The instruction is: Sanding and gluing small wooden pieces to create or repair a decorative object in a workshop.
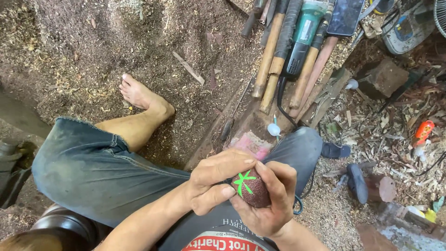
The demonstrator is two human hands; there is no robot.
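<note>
A small rounded wooden piece [254, 189], dark reddish-brown with a bright green star-shaped leaf mark painted on top, sits over my lap. My right hand [272, 204] cradles it from below and the right, fingers curled around it. My left hand [216, 179] closes over it from the left, thumb pressed beside the green mark and fingers arched across the top. I cannot see any tool in either hand. My legs in blue denim [93, 167] stretch out, with a bare foot [139, 93] on the sawdust.
Several long wooden-handled tools [269, 56] and a teal power grinder [302, 32] lie on a plank ahead, with a dark phone [346, 16] beyond. A pink pad [251, 144], a wood block [383, 76], an orange bottle [423, 132] and dark sandals [357, 181] lie around. Sawdust covers the floor.
</note>
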